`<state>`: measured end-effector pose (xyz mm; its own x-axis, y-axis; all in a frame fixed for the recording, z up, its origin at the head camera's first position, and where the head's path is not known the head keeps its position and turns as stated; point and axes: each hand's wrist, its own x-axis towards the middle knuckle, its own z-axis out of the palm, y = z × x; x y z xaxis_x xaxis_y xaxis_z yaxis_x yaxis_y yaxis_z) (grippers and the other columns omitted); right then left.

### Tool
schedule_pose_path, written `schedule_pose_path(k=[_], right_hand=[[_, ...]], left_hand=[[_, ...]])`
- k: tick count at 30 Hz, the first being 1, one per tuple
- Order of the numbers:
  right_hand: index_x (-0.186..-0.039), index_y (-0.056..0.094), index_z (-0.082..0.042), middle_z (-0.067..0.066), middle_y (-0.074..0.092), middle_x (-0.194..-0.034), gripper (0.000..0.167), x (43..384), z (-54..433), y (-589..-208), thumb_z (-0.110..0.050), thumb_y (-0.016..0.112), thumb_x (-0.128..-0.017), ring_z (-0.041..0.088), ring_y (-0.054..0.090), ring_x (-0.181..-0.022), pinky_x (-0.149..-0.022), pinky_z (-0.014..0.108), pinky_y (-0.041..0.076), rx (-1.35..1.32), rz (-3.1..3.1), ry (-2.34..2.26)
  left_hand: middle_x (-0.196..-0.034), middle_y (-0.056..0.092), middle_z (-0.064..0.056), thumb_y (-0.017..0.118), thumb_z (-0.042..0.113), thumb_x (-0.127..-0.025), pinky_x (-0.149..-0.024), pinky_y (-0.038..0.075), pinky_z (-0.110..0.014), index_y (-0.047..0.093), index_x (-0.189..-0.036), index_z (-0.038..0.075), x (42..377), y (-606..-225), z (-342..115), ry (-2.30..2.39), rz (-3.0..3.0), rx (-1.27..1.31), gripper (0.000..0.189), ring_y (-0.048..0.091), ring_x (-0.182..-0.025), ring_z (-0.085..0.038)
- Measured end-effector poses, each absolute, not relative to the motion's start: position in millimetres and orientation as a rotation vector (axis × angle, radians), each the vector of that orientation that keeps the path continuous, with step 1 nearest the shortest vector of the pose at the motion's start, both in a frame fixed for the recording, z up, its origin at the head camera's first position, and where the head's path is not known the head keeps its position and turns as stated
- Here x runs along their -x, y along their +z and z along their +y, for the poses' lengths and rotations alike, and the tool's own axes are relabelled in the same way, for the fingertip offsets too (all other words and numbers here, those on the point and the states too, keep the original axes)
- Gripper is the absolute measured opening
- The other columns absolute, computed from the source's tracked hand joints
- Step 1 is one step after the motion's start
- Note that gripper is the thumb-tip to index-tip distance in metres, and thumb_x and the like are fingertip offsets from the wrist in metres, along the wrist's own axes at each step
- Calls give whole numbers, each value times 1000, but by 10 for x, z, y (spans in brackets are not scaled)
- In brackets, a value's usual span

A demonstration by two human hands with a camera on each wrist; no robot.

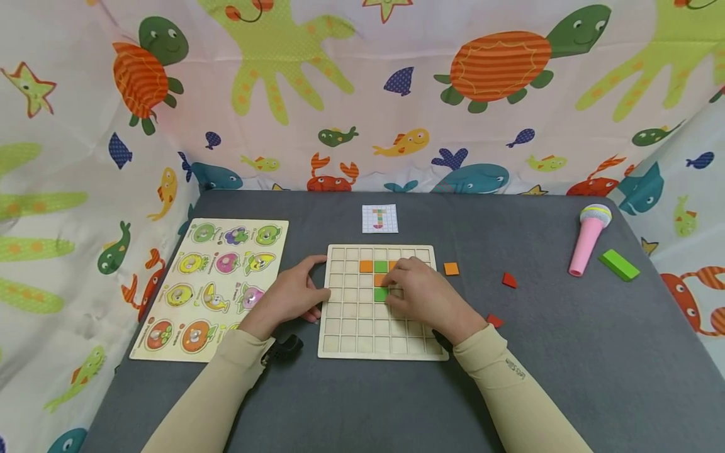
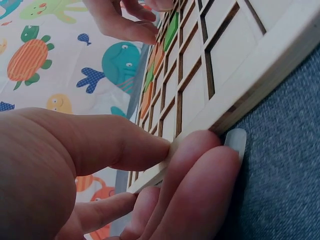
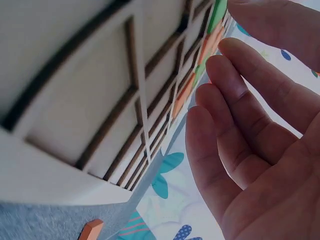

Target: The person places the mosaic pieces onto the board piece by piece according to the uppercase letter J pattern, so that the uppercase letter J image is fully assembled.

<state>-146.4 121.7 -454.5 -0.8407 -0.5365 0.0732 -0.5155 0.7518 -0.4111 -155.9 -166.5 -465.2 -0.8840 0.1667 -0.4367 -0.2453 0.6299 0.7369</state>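
Note:
A square wooden grid board lies on the grey table. My left hand grips its left side; the left wrist view shows the thumb on the rim and fingertips beside it. In the upper cells an orange tile, a green tile and another orange tile partly under my right hand form a row. Below the row's middle are an orange tile and a lower green tile. Slightly bent right fingers hover over these tiles, the thumb by the lower green one; no held piece shows.
Behind the board lies a small pattern card. A fruit-and-vegetable puzzle board is at left. To the right are a loose orange tile, a red piece, a second red piece, a pink microphone and a green block.

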Motion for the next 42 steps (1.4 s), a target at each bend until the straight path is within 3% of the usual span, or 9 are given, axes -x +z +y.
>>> schedule_pose_path(k=[9, 21, 42], right_hand=[[-116, 81, -6, 8, 74, -113, 27, 1576, 1471, -4420, -19, 84, -92, 28, 66, -111, -99, 45, 60, 762, 2937, -676], [-126, 78, -7, 15, 71, -119, 33, 1676, 2238, -4536, -19, 83, -96, 37, 65, -116, -103, 58, 56, 382, 2951, -746], [-121, 80, -4, 17, 71, -119, 25, 1713, 2313, -4604, -15, 78, -99, 38, 66, -114, -105, 58, 55, 364, 2929, -646]], left_hand=[[-86, 70, -14, 75, 19, -95, -55, 64, -34, 38, -166, 27, 1563, -4639, -1647, 1143, 2416, 79, 80, 74, -58, -23], [-87, 69, -14, 74, 18, -95, -55, 64, -34, 39, -166, 26, 1546, -4646, -1638, 1153, 2411, 93, 80, 74, -58, -23], [-89, 69, -14, 75, 18, -95, -56, 65, -35, 39, -166, 27, 1539, -4648, -1625, 1163, 2391, 94, 80, 75, -60, -23]])
